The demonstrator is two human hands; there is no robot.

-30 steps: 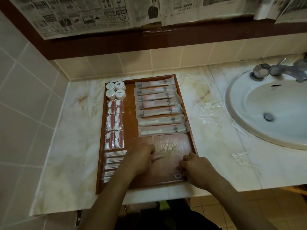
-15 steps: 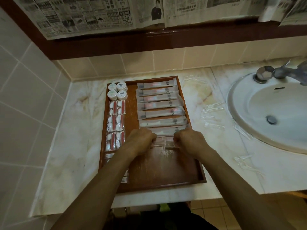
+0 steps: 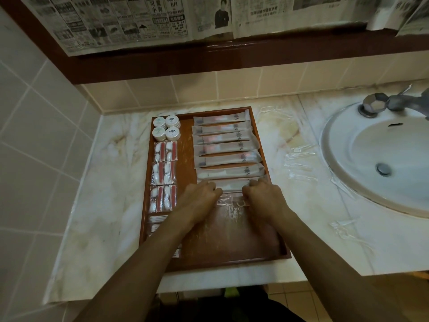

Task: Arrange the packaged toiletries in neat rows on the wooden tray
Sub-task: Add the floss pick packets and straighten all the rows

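A wooden tray (image 3: 232, 249) lies on the marble counter. Its right half holds a column of several long white toothbrush packets (image 3: 226, 147). Down its left side sit round white containers (image 3: 166, 127), red-and-white packets (image 3: 163, 173) and cotton-swab packets (image 3: 157, 220), partly hidden by my left forearm. A clear packet (image 3: 232, 201) lies just below the lowest toothbrush packet. My left hand (image 3: 200, 198) grips its left end and my right hand (image 3: 263, 197) grips its right end, fingers curled.
Several clear packets lie loose on the counter (image 3: 104, 205) right of the tray: one group (image 3: 299, 163) near the sink, one packet (image 3: 346, 226) by the front edge. A white sink (image 3: 371, 163) with a metal tap (image 3: 380, 103) fills the right. Tiled walls stand left and behind.
Both hands have moved from the tray's near end up to just below the lowest toothbrush packet, carrying the clear packet with them. In the last half second they barely shifted.
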